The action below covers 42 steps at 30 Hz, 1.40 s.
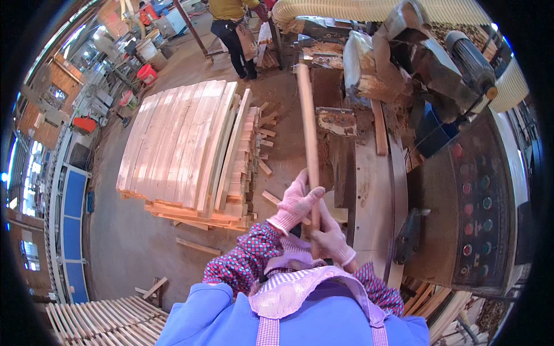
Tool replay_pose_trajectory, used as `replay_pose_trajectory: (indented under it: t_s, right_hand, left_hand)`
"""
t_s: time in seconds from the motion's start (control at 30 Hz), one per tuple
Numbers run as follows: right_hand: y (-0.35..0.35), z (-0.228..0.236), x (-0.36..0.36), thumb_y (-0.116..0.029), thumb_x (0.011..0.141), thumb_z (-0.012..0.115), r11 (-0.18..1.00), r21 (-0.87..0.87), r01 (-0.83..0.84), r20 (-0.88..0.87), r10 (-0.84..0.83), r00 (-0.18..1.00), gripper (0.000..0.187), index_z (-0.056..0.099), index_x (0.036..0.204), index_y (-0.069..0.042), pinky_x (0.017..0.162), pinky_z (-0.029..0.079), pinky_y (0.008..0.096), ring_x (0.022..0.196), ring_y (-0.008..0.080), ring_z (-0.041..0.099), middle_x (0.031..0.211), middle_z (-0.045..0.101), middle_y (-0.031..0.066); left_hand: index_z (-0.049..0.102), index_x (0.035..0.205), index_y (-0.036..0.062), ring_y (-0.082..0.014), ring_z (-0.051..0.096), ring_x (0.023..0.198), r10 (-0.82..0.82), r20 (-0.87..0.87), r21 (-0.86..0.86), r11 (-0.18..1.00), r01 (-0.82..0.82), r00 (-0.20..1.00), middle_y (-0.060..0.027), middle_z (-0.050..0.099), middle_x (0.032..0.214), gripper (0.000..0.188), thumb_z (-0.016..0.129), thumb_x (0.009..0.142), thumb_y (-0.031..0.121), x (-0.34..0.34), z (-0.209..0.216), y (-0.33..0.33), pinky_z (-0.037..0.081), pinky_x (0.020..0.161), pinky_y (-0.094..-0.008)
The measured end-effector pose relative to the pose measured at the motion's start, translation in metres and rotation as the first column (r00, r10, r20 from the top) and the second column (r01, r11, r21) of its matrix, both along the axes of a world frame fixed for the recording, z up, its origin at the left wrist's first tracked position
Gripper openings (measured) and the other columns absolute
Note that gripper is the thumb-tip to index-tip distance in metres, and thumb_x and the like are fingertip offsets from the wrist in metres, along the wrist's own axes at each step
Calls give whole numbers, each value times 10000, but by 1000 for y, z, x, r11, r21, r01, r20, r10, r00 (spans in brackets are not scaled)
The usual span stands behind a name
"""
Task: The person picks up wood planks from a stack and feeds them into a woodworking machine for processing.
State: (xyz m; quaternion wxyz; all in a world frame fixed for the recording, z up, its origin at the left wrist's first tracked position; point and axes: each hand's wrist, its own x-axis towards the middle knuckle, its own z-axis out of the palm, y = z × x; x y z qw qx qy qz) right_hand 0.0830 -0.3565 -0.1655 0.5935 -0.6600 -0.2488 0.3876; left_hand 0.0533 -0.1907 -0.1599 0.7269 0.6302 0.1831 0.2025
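Observation:
Both my hands, in pink gloves, are closed round one long wooden strip [309,121]. My left hand [297,203] grips it from the left side, a little farther along it. Closer to my body, my right hand [333,236] wraps the strip from the right. The strip points away from me, and its far end reaches beside the sawdust-covered woodworking machine [369,179]. Another wooden piece [379,127] lies on the machine's metal bed.
A tall stack of planks [173,144] stands to my left, with loose offcuts [198,247] on the floor. At right is a control panel [476,213] with buttons. More strips [109,323] lie at lower left. Another person [234,34] stands at the back.

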Motion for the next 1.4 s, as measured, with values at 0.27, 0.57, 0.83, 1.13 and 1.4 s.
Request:
replay_pose_trajectory:
  t_s: [0.27,0.57,0.83,1.13,1.4]
  right_hand:
    - [-172,-45,-46,-186,916,592,681,-428,594,827,30,561,584,449,1447,12,1128,377,456,1314,433,490,1476,461,254]
    - [-58,-106,211,-245,1007,447,647,-300,701,936,340,88,470,480,1422,-26,1148,332,473,1369,391,416,1484,457,179]
    - [41,-63,206,-182,974,599,927,68,369,683,-313,660,448,549,1371,20,1030,454,396,1153,301,610,1303,624,198]
    - [-13,12,-16,-177,845,698,985,-94,146,326,-109,939,841,276,1548,8,1174,305,359,1436,315,371,1555,359,243]
    - [-184,-81,-44,-125,861,599,740,-358,570,867,36,497,658,404,1468,41,1189,297,480,1428,448,347,1524,369,298]
  left_hand:
    - [382,1452,11,-353,469,1353,818,-353,882,130,452,454,-198,449,1489,551,535,958,201,-46,-42,207,494,1022,-419]
    - [542,1244,70,-296,683,1014,849,-439,835,266,482,293,-118,670,1059,314,569,944,160,-17,-47,215,598,776,-394]
    - [677,1041,3,-231,688,810,507,-617,648,761,24,602,-107,720,927,280,700,828,183,-34,-22,187,556,747,-361]
    - [509,1373,12,-327,556,1239,260,-347,902,358,244,901,-204,579,1339,639,709,884,372,-29,47,60,420,1070,-442]
    - [262,1536,-38,-396,198,1504,845,-388,610,-63,790,367,-228,228,1619,712,543,931,211,-89,13,254,142,1212,-610]
